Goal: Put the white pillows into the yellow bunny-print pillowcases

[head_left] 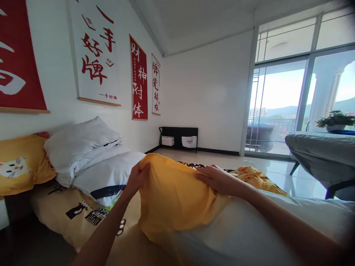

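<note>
left red banner (16,55) cropped; right fingertips hidden

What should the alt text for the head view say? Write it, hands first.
Both hands grip a yellow pillowcase half-pulled over a white pillow on a bed: left hand pinches its left corner, right hand presses its top edge. White pillows are stacked behind, under red-and-white calligraphy banners.

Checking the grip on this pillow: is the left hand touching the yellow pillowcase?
Touching. The head view shows the left hand pinching the upper left edge of the yellow pillowcase, fingers curled over the fabric with no gap.
</note>
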